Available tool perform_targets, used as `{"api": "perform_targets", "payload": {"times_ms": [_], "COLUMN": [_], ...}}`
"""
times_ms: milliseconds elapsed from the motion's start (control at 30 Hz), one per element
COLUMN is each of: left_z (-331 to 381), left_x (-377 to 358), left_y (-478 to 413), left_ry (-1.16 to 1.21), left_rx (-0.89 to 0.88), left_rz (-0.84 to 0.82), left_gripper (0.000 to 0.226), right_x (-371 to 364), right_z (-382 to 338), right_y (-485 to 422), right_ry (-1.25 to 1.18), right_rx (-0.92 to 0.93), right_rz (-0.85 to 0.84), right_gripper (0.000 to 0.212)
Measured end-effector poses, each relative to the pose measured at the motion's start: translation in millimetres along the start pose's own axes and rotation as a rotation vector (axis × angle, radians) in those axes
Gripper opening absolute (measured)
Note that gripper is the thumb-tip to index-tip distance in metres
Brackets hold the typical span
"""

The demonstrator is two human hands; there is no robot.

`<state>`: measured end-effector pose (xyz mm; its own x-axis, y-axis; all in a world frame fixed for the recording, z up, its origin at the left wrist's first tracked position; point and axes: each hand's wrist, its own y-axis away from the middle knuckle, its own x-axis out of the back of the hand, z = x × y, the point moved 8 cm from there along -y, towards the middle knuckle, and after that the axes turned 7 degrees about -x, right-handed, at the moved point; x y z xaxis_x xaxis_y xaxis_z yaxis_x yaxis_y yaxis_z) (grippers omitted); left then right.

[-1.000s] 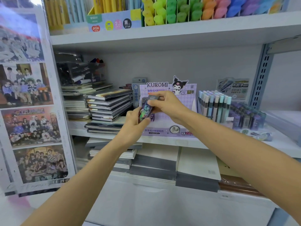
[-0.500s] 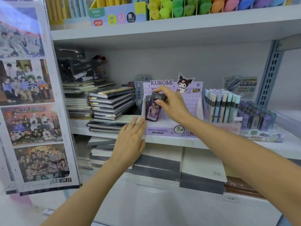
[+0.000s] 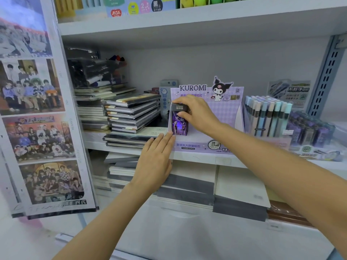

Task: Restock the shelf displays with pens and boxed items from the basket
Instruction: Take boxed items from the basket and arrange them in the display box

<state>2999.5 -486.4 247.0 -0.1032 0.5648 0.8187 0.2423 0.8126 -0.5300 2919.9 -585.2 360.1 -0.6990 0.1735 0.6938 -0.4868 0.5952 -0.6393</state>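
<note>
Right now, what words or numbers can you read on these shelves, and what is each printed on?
"KUROMI": header of the purple display box.
"2B 0.5mm": bubble on its front edge.
"黑": dark circle on the top-shelf label.
Print on the small purple box in the right hand: too blurred.
The card behind the pens, and the posters: too blurred.

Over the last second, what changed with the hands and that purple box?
The left hand let go of the purple box and dropped to rest flat-fingered against the left front corner of the Kuromi display. The right hand carried the box back into the display's left end, stood it upright, and grips its top. Unmoved: notebook stack, pens.
</note>
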Motion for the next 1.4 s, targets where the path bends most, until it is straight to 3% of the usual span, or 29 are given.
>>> {"api": "perform_targets", "payload": {"times_ms": [200,333,433,533,600,767,1000,1233,1400], "left_z": [0.8,1.9,17.8,40.6,58.9,118.4,178.6,182.5,180.3], "left_x": [-1.5,1.7,13.6,0.9,-36.5,-166.5,-302.8,-331.0,-333.0], "left_y": [-0.5,0.2,11.7,48.1,76.0,161.1,270.4,305.7,304.1], "left_ry": [0.001,-0.011,0.010,0.120,0.218,0.443,0.439,0.395,0.401], "left_rx": [0.006,0.000,-0.057,-0.157,-0.215,-0.299,-0.360,-0.356,-0.298], "left_rz": [0.020,0.029,0.165,0.330,0.229,-0.231,-0.705,-0.703,-0.770], "left_gripper": [0.072,0.070,0.056,0.033,0.027,0.039,0.069,0.069,0.066], "right_x": [-4.9,-2.3,11.2,-4.1,-39.0,-153.9,-279.1,-327.1,-332.3], "right_z": [0.0,2.4,-11.7,-18.2,-2.9,77.9,172.0,181.4,190.9], "right_y": [14.6,14.4,44.0,104.7,151.4,281.2,455.7,540.8,550.2], "right_ry": [0.031,0.055,-0.027,-0.228,-0.313,-0.350,-0.165,-0.106,-0.132], "right_rx": [-0.007,-0.057,0.041,0.105,0.017,-0.379,-0.771,-0.863,-0.964], "right_rz": [0.110,0.041,0.132,0.094,-0.033,-0.368,-0.779,-0.958,-0.861], "right_gripper": [0.032,0.036,0.034,0.012,0.009,0.009,0.017,0.056,0.051]}}
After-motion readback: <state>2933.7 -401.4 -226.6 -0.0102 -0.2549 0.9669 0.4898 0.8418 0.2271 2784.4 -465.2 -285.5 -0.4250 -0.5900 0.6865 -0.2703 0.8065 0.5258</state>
